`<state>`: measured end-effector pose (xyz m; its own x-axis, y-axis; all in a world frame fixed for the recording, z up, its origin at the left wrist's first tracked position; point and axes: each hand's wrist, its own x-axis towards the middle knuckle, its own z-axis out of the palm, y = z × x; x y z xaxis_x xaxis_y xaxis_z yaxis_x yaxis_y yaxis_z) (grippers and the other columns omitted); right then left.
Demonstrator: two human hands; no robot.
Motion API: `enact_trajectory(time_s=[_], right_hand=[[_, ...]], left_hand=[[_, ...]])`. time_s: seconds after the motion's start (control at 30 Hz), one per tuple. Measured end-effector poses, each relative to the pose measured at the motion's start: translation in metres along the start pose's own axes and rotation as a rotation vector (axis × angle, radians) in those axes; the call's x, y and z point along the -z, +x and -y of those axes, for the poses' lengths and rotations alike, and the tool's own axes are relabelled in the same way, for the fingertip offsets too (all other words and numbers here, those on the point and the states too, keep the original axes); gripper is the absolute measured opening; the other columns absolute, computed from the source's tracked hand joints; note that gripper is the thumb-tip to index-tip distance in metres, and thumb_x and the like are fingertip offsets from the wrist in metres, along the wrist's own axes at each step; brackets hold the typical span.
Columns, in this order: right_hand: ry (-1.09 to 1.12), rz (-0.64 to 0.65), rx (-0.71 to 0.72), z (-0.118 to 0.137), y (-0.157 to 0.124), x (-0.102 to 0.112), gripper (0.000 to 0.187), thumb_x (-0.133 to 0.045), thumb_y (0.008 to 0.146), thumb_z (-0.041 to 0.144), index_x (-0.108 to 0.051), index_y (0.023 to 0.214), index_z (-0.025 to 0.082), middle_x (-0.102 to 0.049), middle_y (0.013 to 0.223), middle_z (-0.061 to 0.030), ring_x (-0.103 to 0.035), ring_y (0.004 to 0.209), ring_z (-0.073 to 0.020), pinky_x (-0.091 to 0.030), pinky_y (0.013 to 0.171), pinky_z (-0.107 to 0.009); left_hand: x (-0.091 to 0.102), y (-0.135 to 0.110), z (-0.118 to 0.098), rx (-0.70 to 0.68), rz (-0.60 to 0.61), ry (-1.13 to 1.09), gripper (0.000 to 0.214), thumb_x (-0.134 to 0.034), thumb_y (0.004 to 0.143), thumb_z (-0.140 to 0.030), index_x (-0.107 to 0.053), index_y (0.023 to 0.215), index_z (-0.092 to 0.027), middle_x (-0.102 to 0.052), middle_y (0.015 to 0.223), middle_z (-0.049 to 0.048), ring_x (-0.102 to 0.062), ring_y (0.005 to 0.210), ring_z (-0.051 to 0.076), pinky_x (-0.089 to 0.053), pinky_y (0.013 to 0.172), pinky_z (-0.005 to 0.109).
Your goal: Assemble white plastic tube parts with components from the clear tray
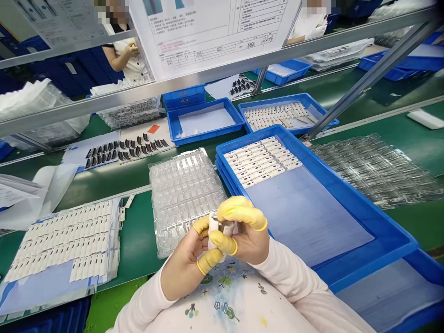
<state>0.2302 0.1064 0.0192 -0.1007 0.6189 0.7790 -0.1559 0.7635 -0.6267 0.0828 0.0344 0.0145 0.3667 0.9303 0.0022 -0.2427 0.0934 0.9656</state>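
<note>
My left hand [185, 261] and my right hand [248, 231] meet close to my chest, both with yellow finger cots. Together they pinch a small white plastic part [218, 225] with a bit of white cloth or paper under it. Just beyond the hands lies a clear blister tray [183, 185] with rows of pockets. To the right stands a big blue tray [347, 203] with rows of white parts [262, 161] at its far end. To the left, several rows of white parts [62, 243] lie on a blue sheet.
More blue trays [204, 121] sit farther back on the green belt, one with white parts [277, 115]. Dark parts [125, 149] lie on white sheets. Clear blister trays [374, 169] are stacked at right. A metal rail with a paper sheet [208, 32] crosses overhead. Other people work across the line.
</note>
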Motion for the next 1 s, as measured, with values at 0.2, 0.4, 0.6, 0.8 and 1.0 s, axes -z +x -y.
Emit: enact_trajectory(time_s=[0.2, 0.4, 0.6, 0.8, 1.0], right_hand=[[-0.007, 0.099, -0.071, -0.003, -0.01, 0.005, 0.064, -0.075, 0.081, 0.056, -0.054, 0.134, 0.028, -0.054, 0.108, -0.0079, -0.058, 0.086, -0.0201, -0.055, 0.065, -0.032], [-0.038, 0.326, -0.04, 0.002, -0.013, 0.011, 0.051, -0.064, 0.093, 0.051, -0.056, 0.139, 0.029, -0.05, 0.096, -0.0031, -0.055, 0.083, -0.0159, -0.054, 0.072, -0.03], [0.028, 0.31, -0.044, 0.008, -0.011, 0.012, 0.051, -0.069, 0.09, 0.045, -0.058, 0.138, 0.03, -0.044, 0.094, -0.0012, -0.053, 0.083, -0.0146, -0.052, 0.072, -0.029], [0.034, 0.322, -0.017, 0.008, -0.007, 0.013, 0.048, -0.071, 0.09, 0.043, -0.061, 0.136, 0.032, -0.043, 0.095, -0.0013, -0.052, 0.083, -0.0141, -0.051, 0.072, -0.027], [0.009, 0.33, 0.011, 0.007, -0.005, 0.013, 0.037, -0.068, 0.093, 0.039, -0.064, 0.129, 0.032, -0.047, 0.091, -0.0021, -0.054, 0.084, -0.0159, -0.053, 0.074, -0.03]], left_hand=[[0.006, -0.01, 0.013, -0.278, -0.081, 0.427, 0.048, -0.059, 0.097, -0.033, -0.047, 0.144, -0.031, -0.066, 0.13, 0.01, -0.065, 0.117, 0.024, -0.053, 0.098, 0.035], [0.005, -0.006, 0.015, -0.474, -0.129, 0.49, 0.038, -0.055, 0.098, -0.032, -0.054, 0.136, -0.025, -0.069, 0.107, 0.0081, -0.066, 0.093, 0.02, -0.056, 0.088, 0.035], [0.003, -0.003, 0.01, -0.498, -0.08, 0.476, 0.04, -0.056, 0.097, -0.034, -0.054, 0.137, -0.026, -0.069, 0.116, 0.0105, -0.068, 0.1, 0.023, -0.057, 0.089, 0.036], [0.006, -0.003, 0.012, -0.522, -0.065, 0.553, 0.039, -0.059, 0.096, -0.029, -0.056, 0.134, -0.023, -0.07, 0.123, 0.013, -0.066, 0.115, 0.027, -0.056, 0.098, 0.042], [0.006, 0.001, 0.007, -0.591, -0.021, 0.632, 0.044, -0.056, 0.095, -0.018, -0.05, 0.139, -0.022, -0.071, 0.118, 0.013, -0.068, 0.112, 0.026, -0.054, 0.1, 0.047]])
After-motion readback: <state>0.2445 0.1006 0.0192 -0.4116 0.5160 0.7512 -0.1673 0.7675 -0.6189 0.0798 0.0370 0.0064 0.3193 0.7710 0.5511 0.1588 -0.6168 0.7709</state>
